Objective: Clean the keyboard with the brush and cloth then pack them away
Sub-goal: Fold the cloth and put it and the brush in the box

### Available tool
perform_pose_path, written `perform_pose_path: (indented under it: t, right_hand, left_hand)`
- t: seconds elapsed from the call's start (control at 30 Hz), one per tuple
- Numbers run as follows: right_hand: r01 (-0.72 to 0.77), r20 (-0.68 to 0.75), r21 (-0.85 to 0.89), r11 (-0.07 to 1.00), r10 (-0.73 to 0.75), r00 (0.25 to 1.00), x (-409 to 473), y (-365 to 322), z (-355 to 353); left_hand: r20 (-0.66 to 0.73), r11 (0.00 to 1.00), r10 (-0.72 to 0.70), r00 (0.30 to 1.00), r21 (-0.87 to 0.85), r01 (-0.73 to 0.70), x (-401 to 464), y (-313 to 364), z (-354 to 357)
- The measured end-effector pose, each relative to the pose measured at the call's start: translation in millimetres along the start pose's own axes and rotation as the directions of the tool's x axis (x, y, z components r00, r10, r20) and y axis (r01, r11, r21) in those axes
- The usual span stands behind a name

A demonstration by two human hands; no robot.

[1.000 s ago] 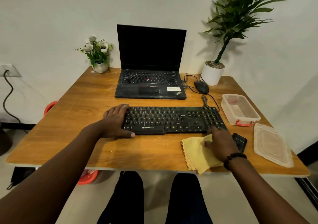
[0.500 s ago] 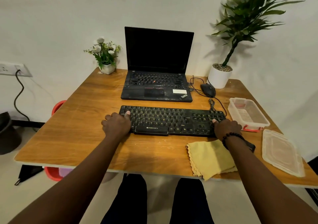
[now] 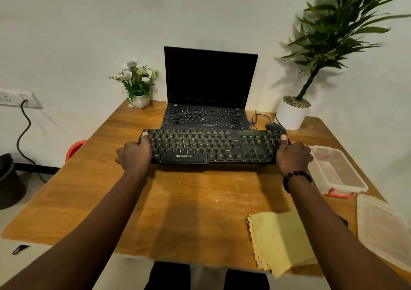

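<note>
The keyboard [image 3: 213,146], which lay flat near the bench's [image 3: 89,191] front edge a second ago, is now gripped at both ends and sits farther back, its far edge overlapping the laptop's [image 3: 209,102] front. The right hand [image 3: 292,157] has left the yellow cloth [image 3: 280,240] and now clamps the keyboard's right end; the left hand [image 3: 135,156] has shifted to clasp the left end, thumb on top.
</note>
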State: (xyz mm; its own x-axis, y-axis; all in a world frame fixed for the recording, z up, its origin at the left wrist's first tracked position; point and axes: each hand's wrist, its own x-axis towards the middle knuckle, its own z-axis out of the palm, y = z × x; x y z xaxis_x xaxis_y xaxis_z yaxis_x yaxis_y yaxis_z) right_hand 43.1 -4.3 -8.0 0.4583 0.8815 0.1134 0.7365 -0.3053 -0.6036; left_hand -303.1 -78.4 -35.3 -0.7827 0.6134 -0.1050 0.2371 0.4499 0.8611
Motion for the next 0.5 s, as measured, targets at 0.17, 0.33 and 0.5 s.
perform_pose_path:
  t: [0.17, 0.33, 0.5]
  right_hand:
    - [-0.024, 0.094, 0.023, 0.999, 0.021, 0.995, 32.9, -29.5, 29.4]
    - [-0.003, 0.123, 0.013, 1.0, 0.001, 0.992, 52.4, -36.7, 65.3]
    - [0.043, 0.142, -0.012, 0.999, -0.041, 0.989, 61.8, -32.0, 85.9]
  left_hand:
    - [0.009, 0.998, 0.03, 1.0, -0.061, -0.03, 39.7, 21.4, 13.8]
    - [0.032, 0.999, 0.015, 0.999, -0.031, -0.014, 72.5, 15.8, 38.1]
    - [0.047, 0.999, 0.028, 0.999, 0.04, -0.03, 85.8, 7.4, 50.1]
